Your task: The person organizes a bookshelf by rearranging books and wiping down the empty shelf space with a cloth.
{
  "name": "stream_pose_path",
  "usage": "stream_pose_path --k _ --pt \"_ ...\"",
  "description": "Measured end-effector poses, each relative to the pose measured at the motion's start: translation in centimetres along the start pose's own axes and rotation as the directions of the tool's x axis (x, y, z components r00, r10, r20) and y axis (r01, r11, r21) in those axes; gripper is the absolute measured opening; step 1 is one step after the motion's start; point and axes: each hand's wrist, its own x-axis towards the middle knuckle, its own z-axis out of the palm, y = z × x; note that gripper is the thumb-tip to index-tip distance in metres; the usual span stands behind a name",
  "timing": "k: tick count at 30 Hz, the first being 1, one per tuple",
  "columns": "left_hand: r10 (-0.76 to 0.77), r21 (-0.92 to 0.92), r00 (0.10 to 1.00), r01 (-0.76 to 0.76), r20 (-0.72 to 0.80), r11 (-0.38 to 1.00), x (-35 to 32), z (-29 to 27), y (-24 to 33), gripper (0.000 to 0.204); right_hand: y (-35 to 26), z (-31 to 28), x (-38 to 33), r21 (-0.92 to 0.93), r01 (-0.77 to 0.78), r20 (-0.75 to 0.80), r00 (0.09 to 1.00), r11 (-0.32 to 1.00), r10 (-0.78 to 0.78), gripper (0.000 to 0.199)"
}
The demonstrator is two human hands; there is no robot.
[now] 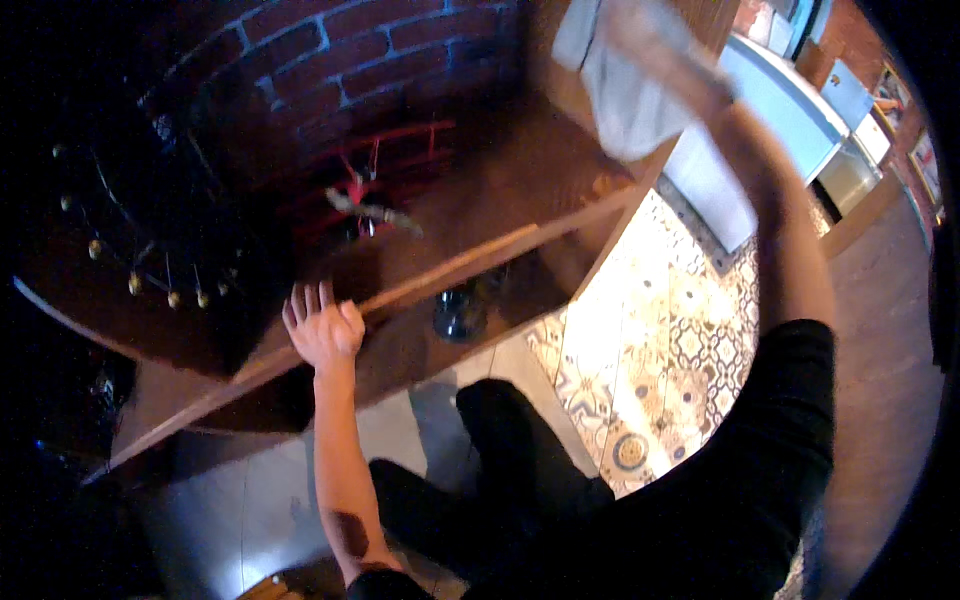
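Note:
My left hand point(327, 328) rests on the front edge of a brown wooden shelf point(450, 272), its fingers apart and lying over the top. At the upper right my right hand point(650, 42), smeared by motion, is closed on a pale grey cloth point(630, 110). The cloth hangs down beside an upright wooden panel point(565, 85) at the shelf's right end. On the shelf, between my hands and farther back, sits a small red figure point(355, 190) with a pale, thin piece across it.
A dark round fixture with small bulbs point(135, 284) is at the left. Behind the shelf rises a brick wall point(370, 45). A dark glossy object point(457, 315) sits beneath the shelf. Patterned tiles point(640, 390) cover the floor at right; a white-and-blue counter point(785, 105) stands beyond.

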Motion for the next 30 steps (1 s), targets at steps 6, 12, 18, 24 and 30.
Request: stream_pose_path --k 6,12,18,24,30 --pt "0.077 -0.081 0.994 -0.083 -0.073 0.993 1.2 1.8 0.6 0.038 5.8 -3.4 -4.7 0.005 -0.084 0.005 0.996 0.996 0.084 0.040" --pt "0.089 -0.044 0.986 -0.096 -0.141 0.994 1.2 0.8 0.9 0.035 -7.0 4.2 -13.6 0.233 0.087 0.193 0.972 0.968 -0.134 0.039" --pt "0.082 -0.105 0.990 -0.094 -0.115 0.990 0.9 2.1 0.7 0.035 -11.6 5.4 -17.7 0.831 -0.351 0.348 0.933 0.431 0.090 0.048" --pt "0.084 -0.270 0.996 -0.090 -0.035 0.959 0.9 0.8 0.5 0.035 -15.1 0.3 -20.3 0.914 -0.329 0.267 0.928 0.236 0.262 0.044" --pt "-0.016 -0.716 0.987 -0.104 -0.159 0.691 -1.1 -0.2 -0.3 0.024 -24.1 -10.7 -21.5 0.987 -0.149 0.108 0.887 0.056 0.449 0.035"
